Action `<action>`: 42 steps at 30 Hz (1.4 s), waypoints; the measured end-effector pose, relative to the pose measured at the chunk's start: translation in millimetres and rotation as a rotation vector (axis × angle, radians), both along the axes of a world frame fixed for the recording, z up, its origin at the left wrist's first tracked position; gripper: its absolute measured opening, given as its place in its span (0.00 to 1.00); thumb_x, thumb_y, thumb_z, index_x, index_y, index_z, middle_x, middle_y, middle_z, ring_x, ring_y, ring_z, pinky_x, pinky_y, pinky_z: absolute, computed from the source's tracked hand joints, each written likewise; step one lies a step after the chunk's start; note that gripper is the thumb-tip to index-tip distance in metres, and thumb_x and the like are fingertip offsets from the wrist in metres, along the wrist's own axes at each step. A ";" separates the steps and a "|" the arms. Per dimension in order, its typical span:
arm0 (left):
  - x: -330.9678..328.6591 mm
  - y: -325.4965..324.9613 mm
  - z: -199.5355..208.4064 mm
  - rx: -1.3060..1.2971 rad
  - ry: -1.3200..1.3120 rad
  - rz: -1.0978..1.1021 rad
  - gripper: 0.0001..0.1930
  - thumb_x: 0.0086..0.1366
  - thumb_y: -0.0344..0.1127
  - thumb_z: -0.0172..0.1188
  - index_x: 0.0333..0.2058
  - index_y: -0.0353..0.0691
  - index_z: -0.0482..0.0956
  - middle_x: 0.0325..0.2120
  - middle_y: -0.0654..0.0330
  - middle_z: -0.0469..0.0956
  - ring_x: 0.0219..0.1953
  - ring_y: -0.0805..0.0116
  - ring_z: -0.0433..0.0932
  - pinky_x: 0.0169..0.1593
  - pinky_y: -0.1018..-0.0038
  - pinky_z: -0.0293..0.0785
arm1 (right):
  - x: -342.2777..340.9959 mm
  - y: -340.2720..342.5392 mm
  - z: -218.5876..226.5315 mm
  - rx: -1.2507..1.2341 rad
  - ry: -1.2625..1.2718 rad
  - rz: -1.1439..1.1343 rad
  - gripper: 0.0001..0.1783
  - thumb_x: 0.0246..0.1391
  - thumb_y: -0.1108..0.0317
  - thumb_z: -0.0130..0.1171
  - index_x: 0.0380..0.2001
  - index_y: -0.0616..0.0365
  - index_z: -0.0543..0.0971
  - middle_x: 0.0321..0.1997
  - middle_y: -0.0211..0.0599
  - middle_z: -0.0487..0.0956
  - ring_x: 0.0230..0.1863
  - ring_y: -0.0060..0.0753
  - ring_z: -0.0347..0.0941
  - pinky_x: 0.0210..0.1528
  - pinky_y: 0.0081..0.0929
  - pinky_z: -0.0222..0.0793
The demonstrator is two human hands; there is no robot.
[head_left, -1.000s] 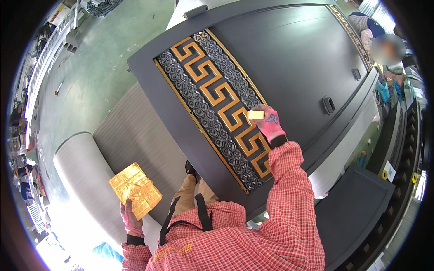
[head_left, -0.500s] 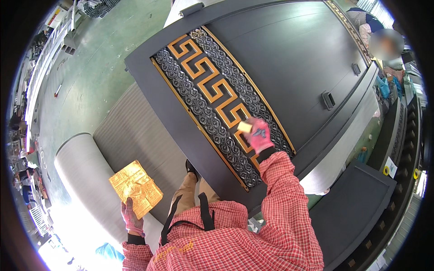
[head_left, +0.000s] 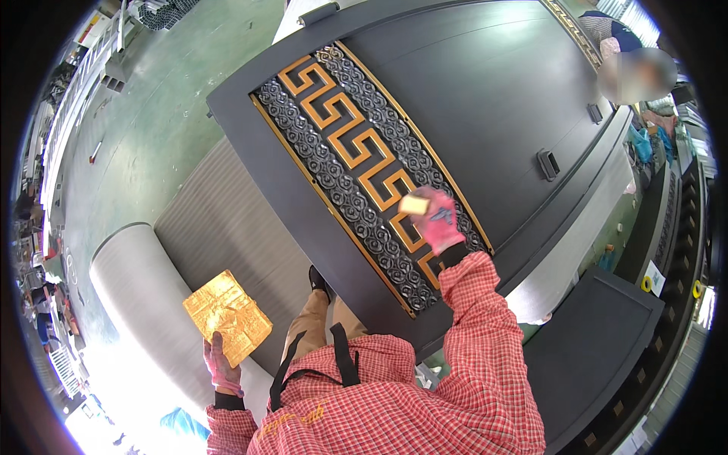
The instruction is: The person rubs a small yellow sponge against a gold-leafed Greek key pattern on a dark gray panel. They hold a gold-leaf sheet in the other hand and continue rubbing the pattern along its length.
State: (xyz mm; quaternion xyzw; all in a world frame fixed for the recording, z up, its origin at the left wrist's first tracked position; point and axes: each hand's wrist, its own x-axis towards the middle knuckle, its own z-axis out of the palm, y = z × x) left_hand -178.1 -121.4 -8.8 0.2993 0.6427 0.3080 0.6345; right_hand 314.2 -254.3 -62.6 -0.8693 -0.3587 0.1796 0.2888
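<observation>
The left hand (head_left: 222,368), in a soiled pink glove with a black cuff, has its grip clamped on the lower edge of a flat, roughly square piece faced with creased, shiny gold foil (head_left: 229,317), held out left of the body, in front of a pale grey ribbed roll of sheeting (head_left: 129,265). The right hand (head_left: 437,220), gloved likewise, has its grip closed around a small pale-yellow rectangular block (head_left: 414,205). Block and hand are over the lower half of an orange-gold angular key-pattern strip (head_left: 362,148) on a large dark-grey panel (head_left: 485,91); whether the block touches the strip cannot be told. The strip runs between 2 bands of dark, glossy scrollwork relief (head_left: 334,178), bordered by 2 thin gold edgings (head_left: 409,121). Farther right on the panel are 2 small black rectangular fittings (head_left: 547,164). A smaller dark-grey rectangular panel (head_left: 599,341) lies at the lower right, and 1 other person (head_left: 622,38) is beside the large panel's far end.
</observation>
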 end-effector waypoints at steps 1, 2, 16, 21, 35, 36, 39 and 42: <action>1.3 -0.7 1.1 -0.003 0.007 -0.001 0.24 0.63 0.40 0.62 0.55 0.43 0.66 0.46 0.61 0.74 0.46 0.65 0.76 0.44 0.65 0.77 | -9.4 -1.2 -9.2 0.036 0.030 0.100 0.13 0.37 0.77 0.64 0.32 0.54 0.81 0.32 0.39 0.81 0.40 0.41 0.77 0.43 0.33 0.74; 3.0 -0.2 2.5 -0.013 0.005 -0.009 0.24 0.62 0.40 0.62 0.55 0.43 0.66 0.46 0.61 0.74 0.45 0.65 0.76 0.44 0.65 0.77 | -13.3 -4.1 -15.8 0.035 0.027 0.153 0.13 0.37 0.78 0.64 0.31 0.53 0.80 0.32 0.38 0.81 0.40 0.42 0.77 0.43 0.33 0.74; -25.9 -14.7 -18.6 -0.034 -0.072 -0.007 0.26 0.62 0.40 0.63 0.56 0.44 0.65 0.46 0.62 0.74 0.46 0.65 0.75 0.46 0.66 0.76 | -32.0 -40.7 -19.5 -0.015 0.048 0.141 0.14 0.38 0.79 0.61 0.32 0.54 0.80 0.35 0.41 0.80 0.40 0.43 0.75 0.44 0.30 0.72; -44.5 -34.4 -21.8 -0.036 -0.088 0.044 0.25 0.62 0.39 0.62 0.56 0.44 0.66 0.46 0.61 0.74 0.47 0.63 0.75 0.46 0.63 0.76 | -44.3 -86.7 -19.2 0.010 -0.024 0.105 0.15 0.37 0.77 0.63 0.33 0.53 0.81 0.28 0.40 0.80 0.35 0.44 0.77 0.41 0.31 0.74; -104.3 -108.9 -25.4 -0.016 -0.037 0.142 0.24 0.61 0.40 0.62 0.55 0.44 0.67 0.46 0.61 0.74 0.46 0.63 0.76 0.46 0.63 0.77 | -34.4 -81.2 -44.7 0.048 -0.124 -0.183 0.13 0.40 0.71 0.68 0.32 0.59 0.79 0.32 0.45 0.81 0.35 0.43 0.79 0.41 0.33 0.74; -102.8 -112.0 -23.5 -0.001 -0.045 0.130 0.24 0.62 0.39 0.62 0.55 0.44 0.68 0.46 0.61 0.75 0.46 0.63 0.76 0.46 0.64 0.77 | -24.6 -85.7 -40.7 0.010 -0.105 -0.241 0.11 0.40 0.71 0.67 0.31 0.59 0.79 0.31 0.44 0.81 0.35 0.43 0.79 0.41 0.33 0.74; -100.5 -124.5 -33.8 -0.029 -0.015 0.176 0.23 0.62 0.38 0.61 0.55 0.43 0.68 0.45 0.61 0.75 0.45 0.63 0.77 0.46 0.65 0.77 | -36.3 -83.0 -12.8 0.101 -0.014 -0.111 0.14 0.37 0.72 0.68 0.32 0.59 0.79 0.32 0.44 0.81 0.36 0.43 0.79 0.40 0.33 0.74; -77.1 -136.2 -31.2 -0.016 -0.073 0.138 0.22 0.63 0.37 0.60 0.55 0.43 0.68 0.45 0.61 0.75 0.45 0.63 0.77 0.46 0.66 0.78 | -37.7 -85.1 -38.7 0.033 -0.159 0.062 0.12 0.37 0.73 0.66 0.31 0.58 0.79 0.33 0.44 0.81 0.36 0.46 0.78 0.39 0.35 0.74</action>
